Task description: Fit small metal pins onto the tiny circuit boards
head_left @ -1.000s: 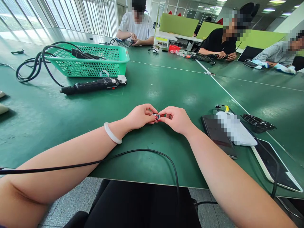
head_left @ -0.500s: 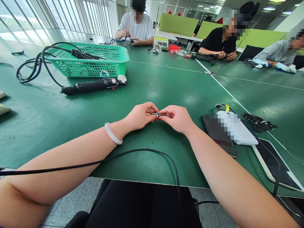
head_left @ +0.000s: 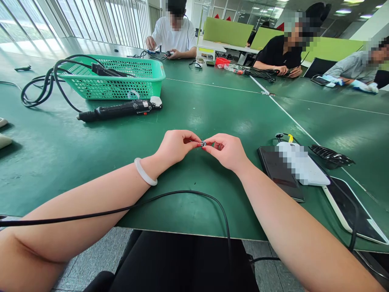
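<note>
Between the fingertips of both hands is a small black-and-silver part (head_left: pixel 203 144), too small for me to name its kind. My left hand (head_left: pixel 178 146) pinches it from the left with thumb and forefinger, a white bangle (head_left: pixel 145 172) round the wrist. From the right, my right hand (head_left: pixel 226 151) pinches the same part between thumb and index finger. Most of the part is hidden by the fingers. Both hands are just above the green table (head_left: pixel 194 105).
A black electric screwdriver (head_left: pixel 121 109) lies before a green basket (head_left: pixel 115 87) with cables. At right are a dark phone (head_left: pixel 278 172), a white device (head_left: pixel 310 170), a tablet (head_left: pixel 355 207) and a black plastic piece (head_left: pixel 331 156). A black cable (head_left: pixel 182 192) crosses my left arm. Co-workers sit opposite.
My left hand has shifted slightly left and its fingers have straightened. The small part appears turned and less of it shows. My right hand has barely moved.
</note>
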Available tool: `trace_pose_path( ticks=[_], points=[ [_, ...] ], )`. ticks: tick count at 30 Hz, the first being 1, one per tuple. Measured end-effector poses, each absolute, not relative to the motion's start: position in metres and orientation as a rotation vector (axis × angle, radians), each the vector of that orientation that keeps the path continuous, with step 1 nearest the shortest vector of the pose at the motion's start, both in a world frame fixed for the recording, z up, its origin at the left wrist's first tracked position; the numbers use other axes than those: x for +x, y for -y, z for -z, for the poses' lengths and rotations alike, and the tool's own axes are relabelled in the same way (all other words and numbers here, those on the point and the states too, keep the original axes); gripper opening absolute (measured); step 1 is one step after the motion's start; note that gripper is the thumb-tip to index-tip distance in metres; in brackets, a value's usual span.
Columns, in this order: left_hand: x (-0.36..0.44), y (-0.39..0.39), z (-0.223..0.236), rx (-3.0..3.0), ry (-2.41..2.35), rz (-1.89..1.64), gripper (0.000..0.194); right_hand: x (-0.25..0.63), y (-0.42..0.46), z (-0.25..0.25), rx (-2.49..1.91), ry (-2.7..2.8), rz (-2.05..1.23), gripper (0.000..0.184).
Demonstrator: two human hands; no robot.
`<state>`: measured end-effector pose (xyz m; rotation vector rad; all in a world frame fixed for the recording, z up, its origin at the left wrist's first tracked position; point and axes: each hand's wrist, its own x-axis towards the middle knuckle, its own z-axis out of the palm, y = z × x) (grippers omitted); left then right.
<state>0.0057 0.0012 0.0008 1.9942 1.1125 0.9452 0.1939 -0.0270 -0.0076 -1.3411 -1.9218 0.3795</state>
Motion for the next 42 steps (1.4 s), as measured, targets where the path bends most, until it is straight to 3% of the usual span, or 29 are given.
trace_pose_path(
  ticks=[42],
  points=[
    [0.0070, 0.0012, -0.0036, 1.887, -1.199, -0.904, 0.015, 0.1898, 0.0311, 0.0055, -1.330, 2.062, -0.169, 0.015]
  ],
)
